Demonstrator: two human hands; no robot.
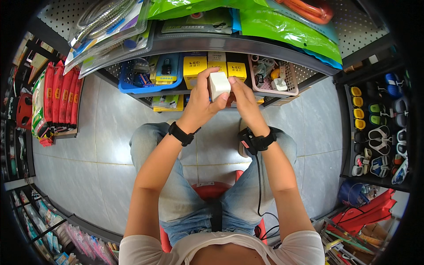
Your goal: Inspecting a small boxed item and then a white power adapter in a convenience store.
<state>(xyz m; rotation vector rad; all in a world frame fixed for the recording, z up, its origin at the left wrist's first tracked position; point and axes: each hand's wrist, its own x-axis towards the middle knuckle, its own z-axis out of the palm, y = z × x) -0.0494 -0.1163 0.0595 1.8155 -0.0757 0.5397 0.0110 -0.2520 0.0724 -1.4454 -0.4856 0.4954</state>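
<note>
My left hand point(203, 102) grips a small white block-shaped item point(219, 85), perhaps a plug adapter or a small box. Its fingers wrap the left side and the thumb lies across the lower right corner. At the item's right edge are the fingertips of my right hand point(245, 99); whether they also grip it, I cannot tell. Just behind my hands, yellow LED bulb boxes point(194, 68) stand on a shelf. A blue plastic basket point(150, 88) of small packaged goods and a padlock is to their left. To their right, a pink basket point(293, 91) holds a white plug point(279, 84) and other small items.
Above, a shelf edge point(212, 46) carries green bags point(288, 36) and packaged metal hoses point(102, 23). Red packages point(63, 96) are stacked at left. A rack of sandals point(377, 132) stands at right. A red stool point(212, 190) is beneath me; a black cable point(259, 185) hangs from my right wrist.
</note>
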